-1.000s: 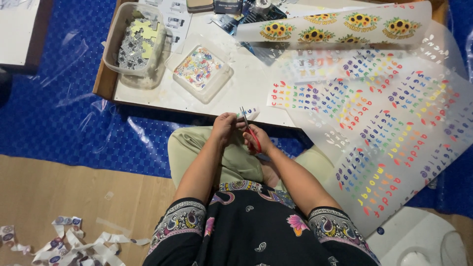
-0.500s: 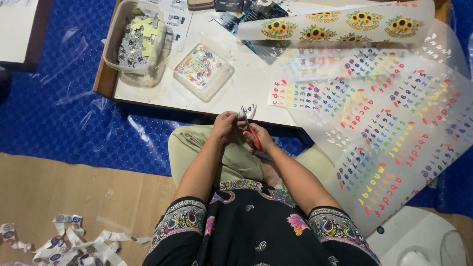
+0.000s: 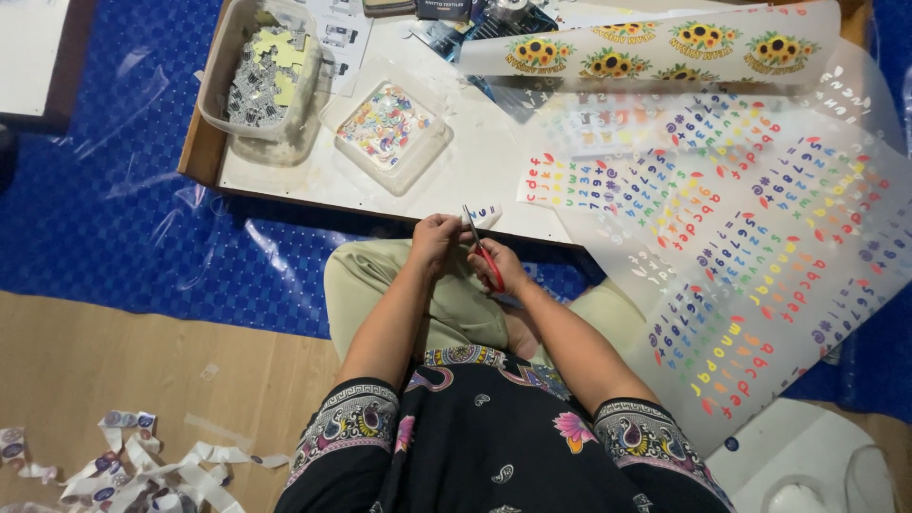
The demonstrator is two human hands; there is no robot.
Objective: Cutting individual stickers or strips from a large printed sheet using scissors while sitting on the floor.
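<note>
My right hand (image 3: 503, 269) grips red-handled scissors (image 3: 483, 253) whose blades point up toward the low table's front edge. My left hand (image 3: 435, 239) pinches a small white sticker strip (image 3: 482, 217) with coloured characters, held at the blades. Both hands are over my lap, just in front of the table (image 3: 285, 185). A large clear film sheet (image 3: 760, 247) printed with rows of coloured letters and numbers drapes from the table down past my right knee.
A clear tub of cut stickers (image 3: 261, 81) and a square clear container of colourful pieces (image 3: 385, 123) stand on the table's left. A sunflower-printed strip (image 3: 655, 52) lies at the back. Paper offcuts (image 3: 133, 465) litter the wooden floor; blue matting (image 3: 142, 228) lies under the table.
The view shifted slightly. My hands stay together at the table edge, working the scissors on the small strip; nothing else has moved.
</note>
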